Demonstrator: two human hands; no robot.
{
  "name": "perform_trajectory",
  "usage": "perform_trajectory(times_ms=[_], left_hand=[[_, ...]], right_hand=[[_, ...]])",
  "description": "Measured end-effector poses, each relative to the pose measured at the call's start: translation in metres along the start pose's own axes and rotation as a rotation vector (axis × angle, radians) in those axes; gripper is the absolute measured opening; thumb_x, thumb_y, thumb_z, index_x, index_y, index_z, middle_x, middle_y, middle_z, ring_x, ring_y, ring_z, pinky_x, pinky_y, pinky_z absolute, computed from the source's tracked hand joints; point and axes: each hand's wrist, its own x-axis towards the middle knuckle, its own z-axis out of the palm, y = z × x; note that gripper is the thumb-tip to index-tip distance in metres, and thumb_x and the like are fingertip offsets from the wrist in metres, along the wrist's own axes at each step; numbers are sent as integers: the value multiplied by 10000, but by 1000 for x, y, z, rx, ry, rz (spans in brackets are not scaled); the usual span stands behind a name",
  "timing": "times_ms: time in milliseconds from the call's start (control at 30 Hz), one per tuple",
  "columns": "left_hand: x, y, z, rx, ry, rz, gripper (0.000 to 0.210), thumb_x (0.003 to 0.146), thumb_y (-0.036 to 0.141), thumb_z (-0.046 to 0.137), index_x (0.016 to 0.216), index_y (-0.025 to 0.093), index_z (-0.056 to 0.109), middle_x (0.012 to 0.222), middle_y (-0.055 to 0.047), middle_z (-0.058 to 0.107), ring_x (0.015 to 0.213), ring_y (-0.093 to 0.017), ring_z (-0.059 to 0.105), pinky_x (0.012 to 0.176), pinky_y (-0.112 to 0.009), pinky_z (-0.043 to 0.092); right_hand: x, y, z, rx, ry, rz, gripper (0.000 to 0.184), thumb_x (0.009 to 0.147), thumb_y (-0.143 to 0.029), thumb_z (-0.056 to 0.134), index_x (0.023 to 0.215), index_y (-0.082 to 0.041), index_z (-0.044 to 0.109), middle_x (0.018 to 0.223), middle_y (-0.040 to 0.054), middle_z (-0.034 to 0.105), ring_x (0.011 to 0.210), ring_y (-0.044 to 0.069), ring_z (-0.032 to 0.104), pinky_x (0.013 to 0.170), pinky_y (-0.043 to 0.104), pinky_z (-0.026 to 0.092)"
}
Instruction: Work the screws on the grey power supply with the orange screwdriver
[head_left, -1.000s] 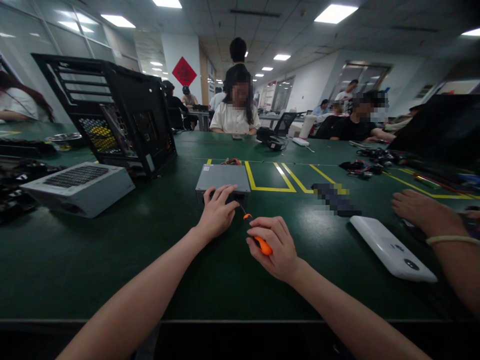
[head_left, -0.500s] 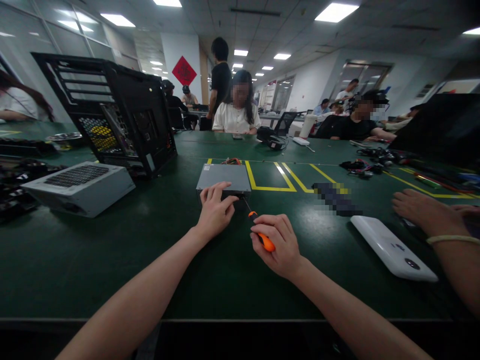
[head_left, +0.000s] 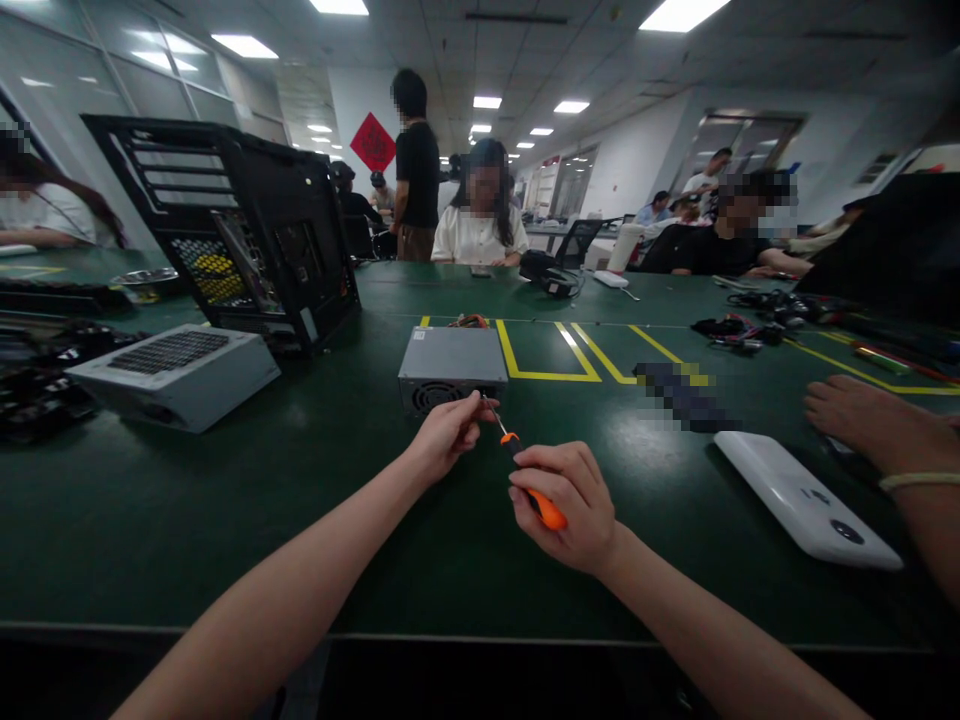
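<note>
A grey computer power supply (head_left: pixel 454 355) sits on the green table, its fan grille facing me. My left hand (head_left: pixel 448 435) is at its front right corner, thumb and fingers pinched together by the screwdriver's tip. Whatever lies in that pinch is too small to make out. My right hand (head_left: pixel 574 505) is wrapped round the orange and black handle of a screwdriver (head_left: pixel 553 514). Its thin shaft points up and left to my left fingertips.
A black computer case (head_left: pixel 285 250) stands at the back left, behind a second power supply (head_left: pixel 184 385). To the right lie a white device (head_left: pixel 806 495) and another person's hand (head_left: pixel 874 420). Loose cables (head_left: pixel 739 330) lie farther back. Several people sit around.
My left hand has come off the top of the power supply and moved down to the screwdriver's tip, uncovering the fan grille. The screwdriver has shifted slightly right and toward me.
</note>
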Motion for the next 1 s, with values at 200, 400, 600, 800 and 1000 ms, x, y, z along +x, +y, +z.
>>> perform_trajectory(times_ms=[200, 400, 600, 800, 1000], left_hand=[[4, 1, -4, -107, 17, 0, 227, 766, 317, 600, 819, 97, 624, 683, -6, 547, 392, 11, 322, 339, -130, 150], [4, 3, -4, -157, 10, -35, 186, 776, 276, 586, 801, 93, 617, 639, 6, 531, 382, 11, 325, 324, -115, 163], [3, 3, -5, -138, 8, -41, 182, 764, 278, 603, 792, 99, 618, 638, 8, 534, 381, 14, 315, 321, -112, 163], [5, -1, -5, -20, 4, -105, 258, 789, 333, 575, 885, 103, 640, 719, -32, 583, 398, 7, 347, 328, -118, 158], [6, -4, -6, 46, 6, -125, 273, 822, 332, 523, 937, 112, 637, 803, -70, 624, 431, -13, 396, 338, -126, 190]], right_hand=[[0, -2, -1, 34, -3, -28, 206, 706, -77, 586, 901, -121, 538, 845, 90, 582, 779, 159, 541, 620, 298, 466], [-1, -2, -2, 28, 10, -22, 203, 704, -78, 588, 896, -124, 541, 836, 88, 588, 768, 157, 543, 612, 298, 470], [-1, -3, -2, 8, 1, -40, 204, 702, -77, 585, 894, -126, 541, 831, 90, 598, 756, 157, 551, 602, 295, 477], [-5, -2, -1, -39, -31, -85, 206, 698, -89, 589, 894, -135, 548, 816, 79, 612, 740, 161, 560, 595, 290, 488], [-9, 7, 2, -91, -66, -41, 198, 707, -96, 588, 894, -142, 539, 826, 79, 615, 744, 167, 567, 612, 303, 483]])
